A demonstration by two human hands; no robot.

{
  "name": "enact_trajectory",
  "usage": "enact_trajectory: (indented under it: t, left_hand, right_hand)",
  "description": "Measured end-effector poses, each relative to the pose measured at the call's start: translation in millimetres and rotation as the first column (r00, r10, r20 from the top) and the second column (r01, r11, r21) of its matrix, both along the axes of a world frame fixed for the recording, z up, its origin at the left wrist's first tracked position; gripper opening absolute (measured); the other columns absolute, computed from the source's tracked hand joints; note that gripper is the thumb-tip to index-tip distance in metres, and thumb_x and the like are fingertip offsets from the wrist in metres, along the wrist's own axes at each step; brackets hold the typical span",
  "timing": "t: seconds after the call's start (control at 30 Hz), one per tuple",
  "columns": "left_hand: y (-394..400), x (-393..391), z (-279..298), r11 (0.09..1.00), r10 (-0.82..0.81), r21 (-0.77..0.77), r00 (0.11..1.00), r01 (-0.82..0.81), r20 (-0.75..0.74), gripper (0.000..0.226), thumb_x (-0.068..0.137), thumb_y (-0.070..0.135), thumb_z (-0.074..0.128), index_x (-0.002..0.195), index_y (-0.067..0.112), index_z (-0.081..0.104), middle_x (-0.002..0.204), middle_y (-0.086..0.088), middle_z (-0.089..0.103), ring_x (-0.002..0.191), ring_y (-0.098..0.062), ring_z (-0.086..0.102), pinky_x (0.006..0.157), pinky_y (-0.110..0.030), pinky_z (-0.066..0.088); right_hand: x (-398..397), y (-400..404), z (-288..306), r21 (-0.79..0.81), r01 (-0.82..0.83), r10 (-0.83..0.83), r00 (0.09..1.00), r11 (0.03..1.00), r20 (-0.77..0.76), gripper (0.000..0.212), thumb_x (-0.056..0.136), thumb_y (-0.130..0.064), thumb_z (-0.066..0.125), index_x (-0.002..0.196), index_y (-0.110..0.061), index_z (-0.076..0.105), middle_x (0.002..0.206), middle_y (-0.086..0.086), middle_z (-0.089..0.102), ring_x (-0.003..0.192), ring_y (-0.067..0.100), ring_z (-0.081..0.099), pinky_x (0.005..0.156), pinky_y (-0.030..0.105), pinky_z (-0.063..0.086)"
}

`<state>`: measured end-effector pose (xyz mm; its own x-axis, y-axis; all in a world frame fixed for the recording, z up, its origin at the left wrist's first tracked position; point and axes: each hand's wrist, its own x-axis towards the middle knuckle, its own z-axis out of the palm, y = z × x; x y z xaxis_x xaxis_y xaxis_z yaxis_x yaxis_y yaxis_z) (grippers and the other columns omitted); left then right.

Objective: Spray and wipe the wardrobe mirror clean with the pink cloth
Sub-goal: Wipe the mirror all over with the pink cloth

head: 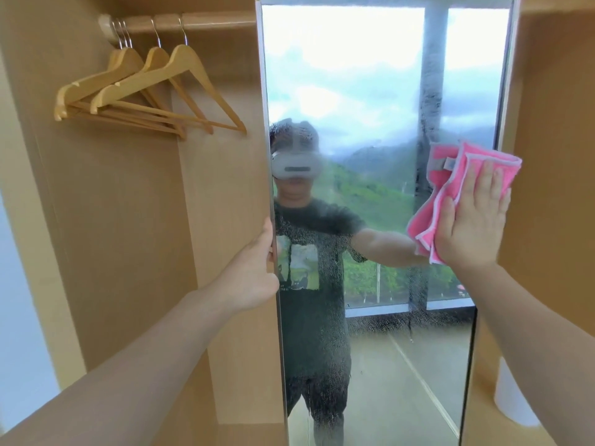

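The tall wardrobe mirror (363, 91) fills the middle of the head view, its glass misted with spray droplets and streaks. My right hand (473, 220) lies flat, fingers straight, pressing the folded pink cloth (447, 185) against the glass near the mirror's right edge at mid height. My left hand (254, 268) grips the mirror door's left edge, thumb on the front, fingers hidden behind the edge. No spray bottle is in view.
The open wardrobe bay on the left holds several wooden hangers (154, 91) on a rail (193, 22). A wooden panel (553, 156) flanks the mirror on the right. A white cylindrical object (512, 397) stands low at the right, behind my forearm.
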<state>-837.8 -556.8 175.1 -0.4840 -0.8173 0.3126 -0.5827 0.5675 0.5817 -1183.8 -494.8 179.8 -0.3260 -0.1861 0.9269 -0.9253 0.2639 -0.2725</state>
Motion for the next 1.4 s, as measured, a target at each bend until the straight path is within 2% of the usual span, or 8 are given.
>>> enact_trajectory:
  t: [0.27,0.47,0.53,0.67,0.87,1.13,1.3,1.4]
  left_hand:
    - [5.9,1.2,-7.7,0.999,-0.008,-0.033,0.999,0.01,0.05,0.097,0.083,-0.002,0.043,0.149,0.034,-0.018,0.151,0.011,0.033,0.123,-0.013,0.048,0.072,-0.02,0.046]
    - [4.3,4.1,-14.8,0.998,-0.053,-0.02,0.998,0.054,0.041,0.093,0.079,-0.004,0.045,0.151,0.031,-0.001,0.156,0.009,0.022,0.137,-0.011,0.033,0.086,-0.02,0.045]
    - [5.3,5.2,-13.7,0.997,-0.076,-0.027,0.996,0.078,0.05,0.097,0.078,-0.004,0.048,0.153,0.027,-0.006,0.159,0.007,0.017,0.141,-0.012,0.028,0.097,-0.021,0.042]
    - [6.6,3.6,-13.2,0.98,-0.153,-0.118,0.987,0.157,0.041,0.1,0.076,0.002,0.055,0.15,0.036,-0.002,0.144,0.011,0.035,0.13,-0.013,0.043,0.1,-0.035,0.047]
    - [5.0,4.7,-23.8,0.978,-0.095,-0.172,0.984,0.121,0.149,0.079,0.071,0.003,0.051,0.141,0.022,0.019,0.135,0.001,0.037,0.126,-0.025,0.04,0.102,-0.038,0.042]
    - [0.9,-3.1,-38.1,0.984,-0.008,-0.173,0.981,0.043,0.196,0.104,0.076,0.006,0.046,0.146,0.023,-0.028,0.154,0.003,0.021,0.138,-0.026,0.026,0.115,-0.039,0.027]
    - [6.8,-4.1,-40.3,0.986,0.003,-0.163,0.979,0.031,0.203,0.106,0.078,0.002,0.049,0.144,0.02,-0.032,0.145,0.007,0.029,0.135,-0.023,0.029,0.111,-0.038,0.032]
    - [11.4,-5.2,-41.3,0.989,0.022,-0.144,0.981,0.007,0.194,0.103,0.08,0.0,0.048,0.146,0.02,-0.029,0.151,0.01,0.019,0.139,-0.024,0.025,0.111,-0.036,0.03]
  right_hand:
    - [51.6,-20.1,-21.7,-0.069,-0.028,0.036,0.992,0.997,0.12,0.063,0.098,-0.037,0.022,0.152,-0.006,0.011,0.157,0.022,0.01,0.146,0.037,0.007,0.117,0.054,0.004]
    - [142.8,-47.9,-31.3,0.034,-0.09,0.092,0.993,0.995,-0.078,0.064,0.097,-0.037,0.026,0.151,-0.004,0.016,0.156,0.025,0.013,0.145,0.039,0.009,0.118,0.048,-0.003]
    - [175.7,-60.0,-36.8,0.079,-0.128,0.14,0.976,0.989,-0.168,0.063,0.097,-0.035,0.029,0.15,-0.004,0.019,0.155,0.025,0.016,0.145,0.039,0.009,0.118,0.048,-0.003]
    - [212.4,-73.4,-50.7,0.12,-0.188,0.214,0.938,0.975,-0.273,0.057,0.097,-0.032,0.029,0.148,-0.005,0.023,0.154,0.022,0.02,0.144,0.037,0.013,0.118,0.05,0.005]
    - [193.2,-70.9,-60.3,0.138,-0.144,0.188,0.899,0.98,-0.396,0.055,0.098,-0.033,0.031,0.147,-0.009,0.028,0.155,0.011,0.016,0.144,0.032,0.016,0.119,0.046,0.0]
    - [129.0,-52.7,-76.9,0.116,-0.086,0.127,0.9,0.99,-0.418,0.055,0.1,-0.034,0.024,0.149,-0.011,0.025,0.155,0.008,0.018,0.148,0.023,0.0,0.119,0.048,0.003]
    - [82.9,-35.6,-81.2,0.071,-0.079,0.101,0.911,0.994,-0.4,0.061,0.098,-0.033,0.031,0.153,-0.019,0.006,0.155,0.011,0.02,0.145,0.031,0.016,0.118,0.05,0.008]
    - [58.9,-23.6,-83.6,0.066,-0.065,0.084,0.939,0.996,-0.334,0.058,0.1,-0.035,0.023,0.152,-0.014,0.011,0.156,0.01,0.016,0.145,0.03,0.016,0.119,0.047,0.003]
